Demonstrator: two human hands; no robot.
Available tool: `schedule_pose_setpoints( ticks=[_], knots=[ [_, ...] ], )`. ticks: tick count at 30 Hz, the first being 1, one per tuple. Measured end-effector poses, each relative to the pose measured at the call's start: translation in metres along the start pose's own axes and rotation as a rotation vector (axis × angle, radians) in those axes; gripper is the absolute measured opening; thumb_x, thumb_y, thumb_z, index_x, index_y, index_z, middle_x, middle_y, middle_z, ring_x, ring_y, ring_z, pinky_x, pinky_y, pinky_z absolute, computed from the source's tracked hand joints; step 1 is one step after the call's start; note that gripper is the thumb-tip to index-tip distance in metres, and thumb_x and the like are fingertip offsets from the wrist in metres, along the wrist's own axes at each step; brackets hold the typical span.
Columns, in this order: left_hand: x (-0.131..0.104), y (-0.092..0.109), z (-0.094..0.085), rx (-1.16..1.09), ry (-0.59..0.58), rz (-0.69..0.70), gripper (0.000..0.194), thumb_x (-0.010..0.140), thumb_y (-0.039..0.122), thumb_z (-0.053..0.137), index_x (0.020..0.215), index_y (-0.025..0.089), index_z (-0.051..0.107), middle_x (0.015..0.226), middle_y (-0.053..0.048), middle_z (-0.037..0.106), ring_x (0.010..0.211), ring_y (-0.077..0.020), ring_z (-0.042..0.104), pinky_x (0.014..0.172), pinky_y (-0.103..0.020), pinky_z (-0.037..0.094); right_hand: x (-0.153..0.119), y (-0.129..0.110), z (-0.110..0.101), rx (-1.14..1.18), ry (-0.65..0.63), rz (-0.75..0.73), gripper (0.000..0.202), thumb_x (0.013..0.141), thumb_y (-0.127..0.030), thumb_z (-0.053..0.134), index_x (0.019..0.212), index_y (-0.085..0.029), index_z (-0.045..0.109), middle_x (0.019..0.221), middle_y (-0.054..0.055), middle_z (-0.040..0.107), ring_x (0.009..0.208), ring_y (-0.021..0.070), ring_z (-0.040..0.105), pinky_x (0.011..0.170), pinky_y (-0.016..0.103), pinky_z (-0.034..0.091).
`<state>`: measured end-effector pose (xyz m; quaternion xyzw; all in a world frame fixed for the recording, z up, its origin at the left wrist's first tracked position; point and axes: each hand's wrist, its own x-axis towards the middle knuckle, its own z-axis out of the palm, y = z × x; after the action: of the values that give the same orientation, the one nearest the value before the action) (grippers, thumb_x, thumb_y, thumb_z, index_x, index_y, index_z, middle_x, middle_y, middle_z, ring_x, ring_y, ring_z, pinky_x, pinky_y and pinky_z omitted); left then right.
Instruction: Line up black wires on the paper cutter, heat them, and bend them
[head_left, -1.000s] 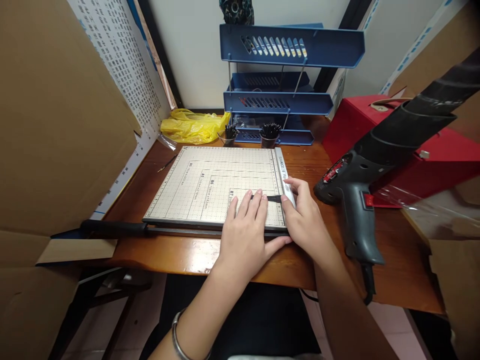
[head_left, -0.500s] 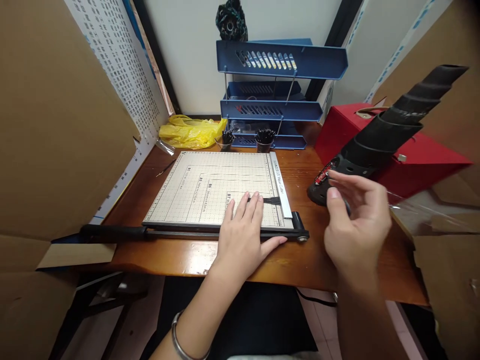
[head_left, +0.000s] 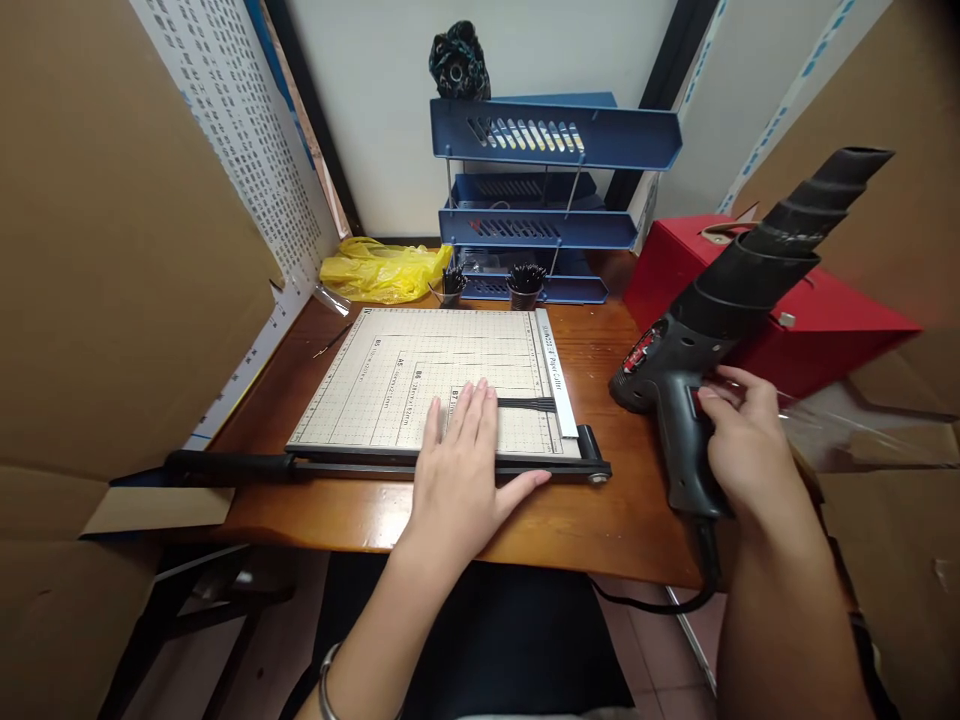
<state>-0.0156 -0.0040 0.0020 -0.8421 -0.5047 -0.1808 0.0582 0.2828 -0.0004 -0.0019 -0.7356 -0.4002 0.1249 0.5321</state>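
Observation:
My left hand [head_left: 457,460] lies flat, fingers stretched, across the front edge of a cream paper cutter [head_left: 345,390] with a printed grid. Just right of its fingertips is a small bundle of thin black strips [head_left: 526,404], reaching to the cutter's white side ruler [head_left: 556,380]. My right hand [head_left: 750,430] is closed at the handle of a black heat gun [head_left: 686,440], thumb near its switch and fingers partly hidden behind. The gun points up and to the right, with a stepped black nozzle [head_left: 780,230]. The cutter's blade arm [head_left: 360,468] is down along the front edge.
Behind the cutter stand two small cups [head_left: 526,288] of thin black pieces, a yellow plastic bag [head_left: 386,270] and a blue tiered tray rack [head_left: 555,135]. A red box [head_left: 840,320] sits behind the heat gun. Cardboard panels [head_left: 112,200] wall both sides.
My right hand has moved down and right from beside the gun's body to its handle, closing there. My left hand has slid left, uncovering more of the black strips. The view has shifted slightly.

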Motion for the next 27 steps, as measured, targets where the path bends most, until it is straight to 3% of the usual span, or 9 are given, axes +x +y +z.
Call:
schedule_pose_setpoints(
  ticks=[5,14,27],
  knots=[
    [-0.007,-0.013,0.001,0.014,0.024,-0.054,0.095,0.094,0.075,0.042,0.157,0.005,0.032,0.161,-0.023,0.038,0.151,-0.0369,0.036,0.124,-0.061,0.026,0.004,0.005,0.005,0.075,-0.039,0.014,0.04,0.088,-0.027,0.053,0.127,-0.024,0.045,0.139,0.02,0.058,0.127,0.0252,0.059,0.108,0.045,0.043],
    [-0.006,-0.013,0.004,0.026,0.041,-0.035,0.094,0.095,0.076,0.036,0.153,0.003,0.039,0.159,-0.022,0.041,0.148,-0.0349,0.042,0.123,-0.058,0.03,0.002,-0.005,0.01,0.103,0.006,0.048,0.054,0.081,-0.028,0.055,0.132,-0.021,0.04,0.134,0.023,0.058,0.125,0.0266,0.061,0.103,0.045,0.044],
    [-0.007,-0.013,0.005,0.011,0.059,-0.042,0.091,0.095,0.075,0.039,0.152,0.004,0.04,0.159,-0.023,0.041,0.146,-0.0359,0.044,0.122,-0.058,0.031,0.0,-0.007,0.01,0.108,0.001,0.009,0.043,0.083,-0.028,0.055,0.124,-0.025,0.044,0.131,0.019,0.063,0.12,0.0253,0.063,0.102,0.045,0.044]
  ],
)
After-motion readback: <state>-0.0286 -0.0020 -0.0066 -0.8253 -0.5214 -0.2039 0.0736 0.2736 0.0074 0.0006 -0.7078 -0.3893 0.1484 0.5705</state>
